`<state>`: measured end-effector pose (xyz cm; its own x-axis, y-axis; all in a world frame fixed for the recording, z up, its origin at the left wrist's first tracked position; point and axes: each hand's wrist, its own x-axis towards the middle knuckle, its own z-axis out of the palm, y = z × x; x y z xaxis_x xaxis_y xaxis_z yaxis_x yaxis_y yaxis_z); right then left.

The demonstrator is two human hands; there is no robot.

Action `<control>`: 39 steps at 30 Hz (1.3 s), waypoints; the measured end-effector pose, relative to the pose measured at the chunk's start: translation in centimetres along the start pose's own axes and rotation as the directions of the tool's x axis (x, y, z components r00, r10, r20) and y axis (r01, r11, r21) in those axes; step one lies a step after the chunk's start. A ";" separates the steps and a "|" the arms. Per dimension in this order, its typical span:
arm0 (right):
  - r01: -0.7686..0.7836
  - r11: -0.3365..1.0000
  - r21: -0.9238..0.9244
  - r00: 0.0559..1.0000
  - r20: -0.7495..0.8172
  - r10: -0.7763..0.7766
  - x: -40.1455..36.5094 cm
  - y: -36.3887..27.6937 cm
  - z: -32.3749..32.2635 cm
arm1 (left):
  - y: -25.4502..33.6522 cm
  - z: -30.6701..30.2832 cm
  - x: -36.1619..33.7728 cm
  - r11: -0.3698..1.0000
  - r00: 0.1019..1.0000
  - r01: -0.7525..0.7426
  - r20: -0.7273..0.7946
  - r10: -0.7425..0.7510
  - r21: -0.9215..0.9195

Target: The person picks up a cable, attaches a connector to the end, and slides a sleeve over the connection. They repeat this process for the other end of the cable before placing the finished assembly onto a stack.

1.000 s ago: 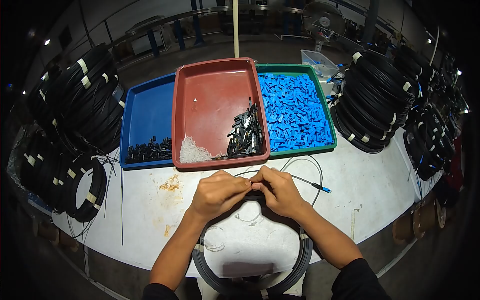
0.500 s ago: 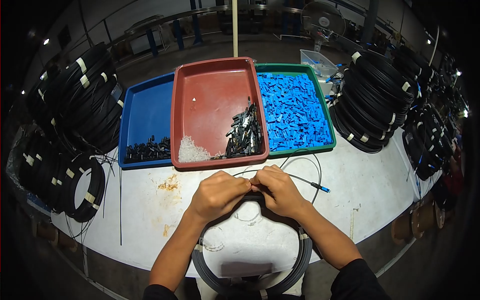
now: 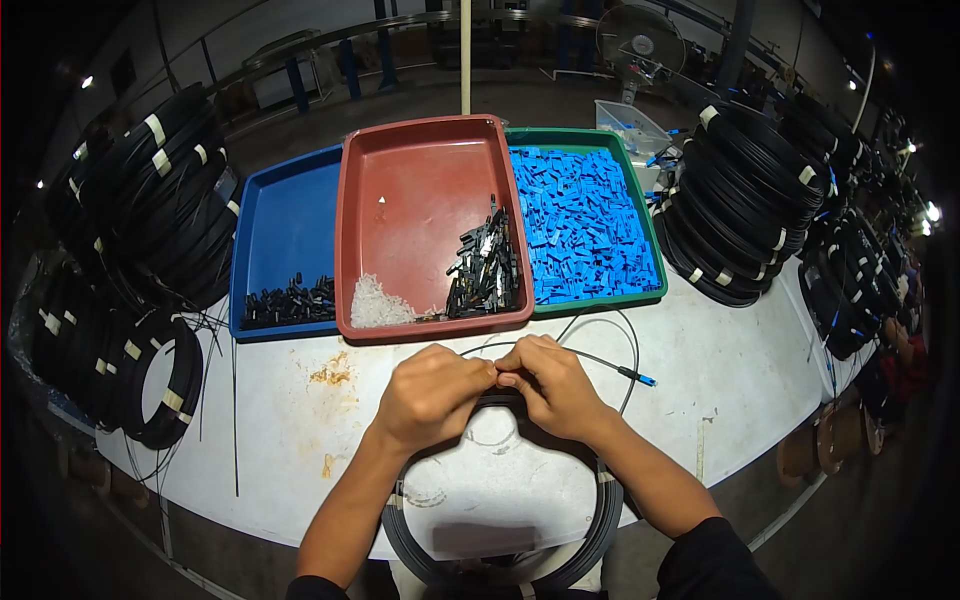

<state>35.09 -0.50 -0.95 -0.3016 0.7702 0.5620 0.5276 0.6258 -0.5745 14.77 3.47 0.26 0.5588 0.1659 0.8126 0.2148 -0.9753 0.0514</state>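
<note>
My left hand [image 3: 430,395] and my right hand [image 3: 548,385] meet at their fingertips above the far side of a black cable coil [image 3: 402,535]. Both hands are closed in a pinch, thumbs and forefingers pressed together. What lies between the fingertips is too small and covered to make out. The coil is bound with pale tape and hangs partly over the table's near edge. Just beyond my fingers runs a loose black cable [image 3: 590,357], looping to the right. It ends in a blue-tipped connector [image 3: 640,377] lying on the table.
A blue tray [image 3: 285,215] and a red tray [image 3: 425,190] hold small black parts; the red one also has clear pieces [image 3: 378,303]. A green tray [image 3: 655,275] is full of blue connector parts [image 3: 580,225]. Stacked cable coils stand left [image 3: 165,200] and right [image 3: 745,200] on the white table [image 3: 280,420].
The view has shifted slightly, so the trays sit a little further left. My hands keep the same pinch, with only a tiny movement of the right fingers.
</note>
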 end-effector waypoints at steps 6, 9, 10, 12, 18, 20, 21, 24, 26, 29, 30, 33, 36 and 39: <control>0.305 0.914 -0.266 0.945 -0.032 -0.325 0.3 0.6 -0.7 | 0.5 0.9 -0.6 0.636 0.759 0.614 0.126 -0.639 -0.468; -0.073 0.995 0.061 0.996 0.065 0.069 0.2 0.0 -0.6 | -0.4 0.1 -0.1 0.997 0.996 0.058 0.071 -0.054 -0.055; -0.447 0.837 0.316 0.892 0.229 0.390 0.2 -0.3 -0.4 | -0.4 0.2 -0.2 0.995 0.990 -0.067 0.130 0.058 0.069; -0.320 0.900 0.297 0.947 0.135 0.292 0.0 -0.1 0.1 | -0.4 0.3 -0.2 0.999 0.998 -0.027 0.062 0.025 0.045; 0.256 0.952 -0.168 0.964 -0.029 -0.265 0.5 0.4 -0.6 | 0.7 0.1 0.0 0.552 0.670 0.714 0.189 -0.718 -0.432; 0.314 0.913 -0.260 0.943 -0.027 -0.332 0.4 0.3 -0.8 | 0.7 0.5 -0.2 0.691 0.770 0.618 0.111 -0.628 -0.376; 0.311 0.914 -0.262 0.944 -0.030 -0.330 0.1 0.5 -0.6 | 0.7 0.7 -0.2 0.809 0.856 0.503 0.043 -0.515 -0.305; -0.277 0.927 0.253 0.959 0.131 0.251 -0.2 0.4 -0.1 | 0.1 -0.1 0.5 0.995 0.993 0.102 0.069 -0.100 -0.023; -0.126 0.984 0.130 0.991 0.054 0.119 0.1 0.1 -0.1 | 0.0 0.1 0.3 0.997 0.993 -0.008 0.117 0.000 0.074; 0.146 0.983 -0.108 0.989 -0.001 -0.147 0.4 0.0 -0.4 | 0.3 0.5 -0.5 0.889 0.909 0.404 -0.016 -0.417 -0.215; 0.259 0.942 -0.214 0.964 0.005 -0.265 0.5 0.0 -0.6 | 0.6 0.5 -0.4 0.803 0.846 0.518 0.038 -0.532 -0.296; 0.339 0.908 -0.244 0.929 -0.067 -0.365 0.6 0.0 -0.7 | 0.9 0.4 -0.1 0.679 0.770 0.612 0.112 -0.628 -0.404; -0.084 0.993 0.088 0.996 0.028 0.081 -0.2 0.3 -0.1 | 0.0 0.3 -0.1 0.998 0.998 0.057 0.036 -0.056 -0.025; -0.374 0.855 0.358 0.927 0.176 0.332 0.0 -0.1 -0.1 | -0.1 0.2 0.0 0.993 0.992 -0.074 0.107 0.064 0.089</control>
<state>35.14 -0.58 -0.83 -0.2438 0.9433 0.2255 0.2798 0.2910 -0.9149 14.87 3.63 0.14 0.6542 0.1175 0.7472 0.2433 -0.9680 -0.0608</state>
